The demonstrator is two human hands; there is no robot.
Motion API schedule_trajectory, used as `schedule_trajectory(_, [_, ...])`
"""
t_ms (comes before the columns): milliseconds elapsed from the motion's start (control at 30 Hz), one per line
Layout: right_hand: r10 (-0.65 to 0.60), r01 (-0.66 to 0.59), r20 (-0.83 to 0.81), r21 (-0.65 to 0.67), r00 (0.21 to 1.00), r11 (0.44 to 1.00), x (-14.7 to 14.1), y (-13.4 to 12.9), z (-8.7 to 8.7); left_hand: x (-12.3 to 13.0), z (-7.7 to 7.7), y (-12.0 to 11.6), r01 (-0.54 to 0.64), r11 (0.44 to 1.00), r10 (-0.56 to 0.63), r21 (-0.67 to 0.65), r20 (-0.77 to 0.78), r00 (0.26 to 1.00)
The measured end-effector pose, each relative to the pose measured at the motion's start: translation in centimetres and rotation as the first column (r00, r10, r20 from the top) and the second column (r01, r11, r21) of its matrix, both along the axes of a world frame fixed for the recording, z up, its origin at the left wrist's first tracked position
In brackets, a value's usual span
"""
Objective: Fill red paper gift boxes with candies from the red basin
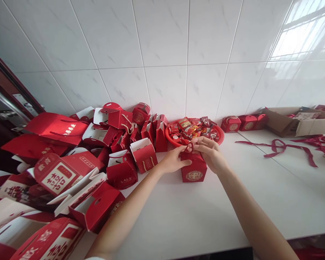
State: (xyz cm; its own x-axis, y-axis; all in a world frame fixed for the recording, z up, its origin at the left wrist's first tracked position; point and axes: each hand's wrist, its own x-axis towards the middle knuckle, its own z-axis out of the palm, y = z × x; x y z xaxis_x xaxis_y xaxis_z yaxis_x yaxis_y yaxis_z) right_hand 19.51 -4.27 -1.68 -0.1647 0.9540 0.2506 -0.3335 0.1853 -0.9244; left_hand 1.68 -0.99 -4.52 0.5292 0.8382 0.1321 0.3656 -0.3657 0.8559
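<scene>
A small red gift box [194, 171] with a round gold emblem stands upright on the table in front of me. My left hand [175, 160] is at the left of its top, with thumb and fingers pinched together. From the other side, my right hand [210, 152] meets it, its fingertips closed too. Between the fingertips shows a bit of dark red ribbon [189, 147] just above the box top; its ends are hidden by the fingers. Right behind the hands sits a red plastic basin [221, 135] filled with wrapped candies [191, 126].
Many open red gift boxes [121, 169] are heaped on the left. Several closed red boxes [231, 124] stand against the tiled wall [165, 32]. At right lie loose ribbons [280, 146] on the white table [162, 216] and an open cardboard box [278, 122].
</scene>
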Motion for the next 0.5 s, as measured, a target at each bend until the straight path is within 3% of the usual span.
schedule_trajectory(267, [0.009,-0.012,-0.096,-0.031,0.995,0.999,0.8,-0.1,0.5,-0.1,1.1,-0.6,-0.023,0.997,0.021,-0.078,-0.017,1.000])
schedule_trajectory(500, [0.043,-0.047,-0.104,-0.040,0.994,0.998,1.1,0.0,0.5,-0.2,-0.3,0.3,-0.023,0.997,0.020,-0.069,-0.057,0.998])
